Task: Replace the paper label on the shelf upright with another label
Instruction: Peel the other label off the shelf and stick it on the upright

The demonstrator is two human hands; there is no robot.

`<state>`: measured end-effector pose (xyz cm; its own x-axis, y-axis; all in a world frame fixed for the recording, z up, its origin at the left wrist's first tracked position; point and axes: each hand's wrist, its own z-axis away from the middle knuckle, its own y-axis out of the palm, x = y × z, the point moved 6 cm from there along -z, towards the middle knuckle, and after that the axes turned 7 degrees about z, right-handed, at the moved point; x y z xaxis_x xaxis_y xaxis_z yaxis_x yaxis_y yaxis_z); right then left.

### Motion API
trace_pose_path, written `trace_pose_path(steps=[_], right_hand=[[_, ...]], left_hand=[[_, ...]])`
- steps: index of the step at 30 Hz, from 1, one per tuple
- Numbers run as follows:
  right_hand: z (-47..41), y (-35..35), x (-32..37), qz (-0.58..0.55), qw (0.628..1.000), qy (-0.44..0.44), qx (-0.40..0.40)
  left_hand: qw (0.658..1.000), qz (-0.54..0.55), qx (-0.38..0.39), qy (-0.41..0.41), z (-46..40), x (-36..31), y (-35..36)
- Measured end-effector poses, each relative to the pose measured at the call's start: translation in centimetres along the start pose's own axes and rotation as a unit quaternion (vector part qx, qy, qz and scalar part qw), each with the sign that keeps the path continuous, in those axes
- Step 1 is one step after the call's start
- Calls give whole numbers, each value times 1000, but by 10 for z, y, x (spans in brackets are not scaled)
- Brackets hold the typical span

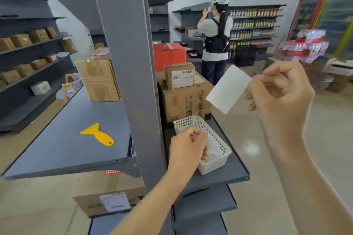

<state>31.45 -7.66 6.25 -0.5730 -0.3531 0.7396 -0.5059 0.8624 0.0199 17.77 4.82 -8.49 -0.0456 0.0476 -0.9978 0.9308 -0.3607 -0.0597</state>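
Fingers (256, 84) of the right hand (280, 91) are pinched together on one corner of the white label (227, 89), keeping it free in the air at 3 o'clock of the shelf upright (129, 63), probably ready to stick. Its long axis runs from 1 to 7 o'clock. The left hand (186, 148) is curled closed over the white basket (214, 162); what it holds I cannot tell.

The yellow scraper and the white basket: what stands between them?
In the head view, the grey shelf upright stands between the yellow scraper on the left shelf and the white basket on the right shelf. No label shows on its visible faces.
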Motion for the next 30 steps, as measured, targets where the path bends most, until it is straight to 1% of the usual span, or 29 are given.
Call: trace_pose_path(steps=[3, 7, 12, 14, 17, 19, 21, 22, 23, 25, 28, 30], right_hand=[[-5, 4, -33, 27, 998, 43, 25], [-10, 11, -67, 62, 994, 75, 54], [-14, 20, -95, 88, 989, 98, 74], [-14, 23, -101, 94, 987, 105, 77], [-15, 24, -104, 130, 983, 104, 73], [-14, 25, -100, 168, 979, 94, 70], [-11, 28, -90, 199, 974, 76, 71], [-9, 29, -84, 207, 973, 68, 72], [-8, 30, -76, 210, 973, 60, 73], [-7, 30, -62, 205, 975, 49, 65], [-3, 27, -38, 177, 982, 34, 50], [1, 28, -20, 158, 986, 8, 49]], left_hand=[[999, -19, -23, -24, -33, 18, 18], [997, -25, -46, -55, -61, 37, 27], [996, -37, -54, -57, -74, 44, 34], [996, -32, -64, -44, -73, 37, 33], [994, -32, -102, 30, -65, 6, 28], [986, -28, -114, 121, -53, -23, 26], [965, -63, -85, 239, -37, -52, 32], [953, -92, -61, 283, -29, -63, 36], [944, -115, -37, 308, -23, -72, 40], [939, -138, -6, 315, -19, -82, 42], [926, -156, -7, 345, -11, -93, 29], [917, -153, -10, 369, -1, -103, 19]])
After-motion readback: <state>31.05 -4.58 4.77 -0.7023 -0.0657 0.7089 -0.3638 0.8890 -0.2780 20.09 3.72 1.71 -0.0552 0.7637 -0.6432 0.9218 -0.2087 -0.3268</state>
